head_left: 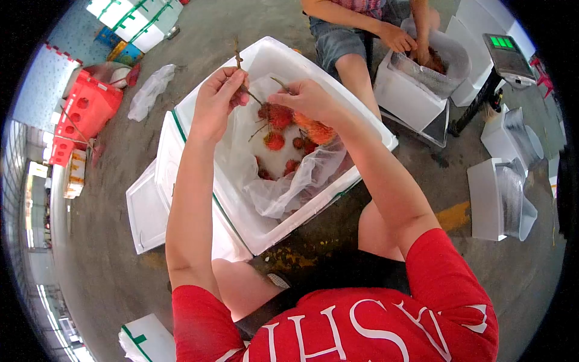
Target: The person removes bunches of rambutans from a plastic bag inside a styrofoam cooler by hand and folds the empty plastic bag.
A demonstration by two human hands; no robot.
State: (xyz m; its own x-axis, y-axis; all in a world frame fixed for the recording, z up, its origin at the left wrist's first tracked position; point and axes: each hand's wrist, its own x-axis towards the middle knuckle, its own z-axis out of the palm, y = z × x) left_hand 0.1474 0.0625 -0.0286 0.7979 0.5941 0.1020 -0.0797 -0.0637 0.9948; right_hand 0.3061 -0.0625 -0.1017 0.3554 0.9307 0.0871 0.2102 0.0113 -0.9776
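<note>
My left hand [218,101] pinches a thin brown stem [239,59] that sticks up above the fingers and runs down to a bunch of red, hairy rambutans [278,118]. My right hand [309,104] is closed beside it, with a short twig [278,82] poking out past the fingertips. More rambutans hang just under that hand, partly covered by it. Both hands are over an open white foam box [265,240] lined with a clear plastic bag [272,204]. Several loose rambutans [292,167] lie inside the bag.
A foam lid [142,208] lies left of the box. Opposite, another person's hands [398,38] work in a bag-lined foam box [405,96] beside a scale display [508,55]. Lined foam boxes [486,202] stand at right, a red crate [90,108] at left.
</note>
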